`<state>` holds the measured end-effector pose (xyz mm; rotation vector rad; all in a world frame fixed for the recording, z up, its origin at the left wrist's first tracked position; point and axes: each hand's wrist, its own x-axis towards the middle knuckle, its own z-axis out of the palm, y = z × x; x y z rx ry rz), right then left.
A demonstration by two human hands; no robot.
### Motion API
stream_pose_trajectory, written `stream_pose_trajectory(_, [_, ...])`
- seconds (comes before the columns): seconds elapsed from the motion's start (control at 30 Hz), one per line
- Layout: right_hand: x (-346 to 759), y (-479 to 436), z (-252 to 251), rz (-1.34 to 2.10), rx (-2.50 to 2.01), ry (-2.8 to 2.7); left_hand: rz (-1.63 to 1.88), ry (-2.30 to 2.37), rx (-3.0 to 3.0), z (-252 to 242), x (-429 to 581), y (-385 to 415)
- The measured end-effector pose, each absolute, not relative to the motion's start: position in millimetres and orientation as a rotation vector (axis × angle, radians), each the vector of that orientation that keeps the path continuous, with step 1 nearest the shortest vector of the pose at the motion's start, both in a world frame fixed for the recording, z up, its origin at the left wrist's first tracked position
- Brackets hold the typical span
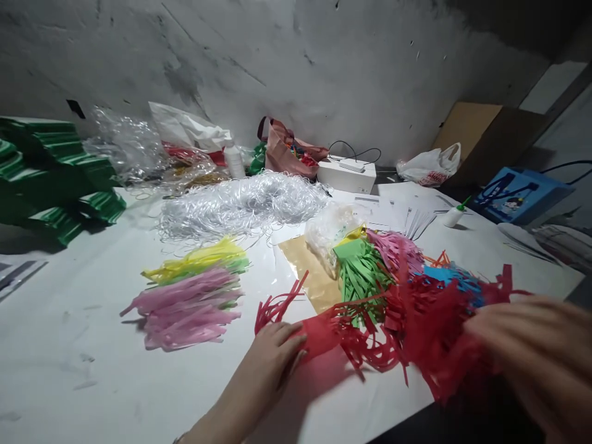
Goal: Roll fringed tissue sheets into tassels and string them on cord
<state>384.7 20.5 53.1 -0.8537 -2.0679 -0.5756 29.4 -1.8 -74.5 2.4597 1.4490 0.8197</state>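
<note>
At the front of the table my left hand [280, 351] is closed on one end of a red fringed paper strip [321, 333], thumb beneath and fingers on top. Loose red strips spread from it to the right. My right hand [531, 345] is smeared by motion beside a blurred bunch of red fringe [439, 327] at the table's edge; its grip cannot be made out. Green fringed paper [361, 271], pink fringed paper [398, 250] and blue fringed paper [456, 277] lie just behind the red. Pink tissue tassels [189, 308] and yellow tissue tassels [203, 259] lie to the left.
A heap of clear stringy plastic [245, 203] lies across the table's back. Green folded stacks [55, 172] stand at left. Behind are a pink bag [287, 151], white box [346, 176] and white bottle [235, 161]. A glue bottle [453, 216] and blue bag [520, 194] stand right.
</note>
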Motion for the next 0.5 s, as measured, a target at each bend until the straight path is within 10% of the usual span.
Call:
stream_pose_trajectory(0.2, [297.5, -5.1, 27.6, -0.467, -0.385, -2.535, 1.072, 1.073, 1.661, -9.9, 71.9, -46.7])
stream_pose_trajectory(0.5, [263.9, -20.6, -10.1, 0.086, -0.552, -2.21, 1.147, 0.96, 0.585, -37.8, 91.4, -68.2])
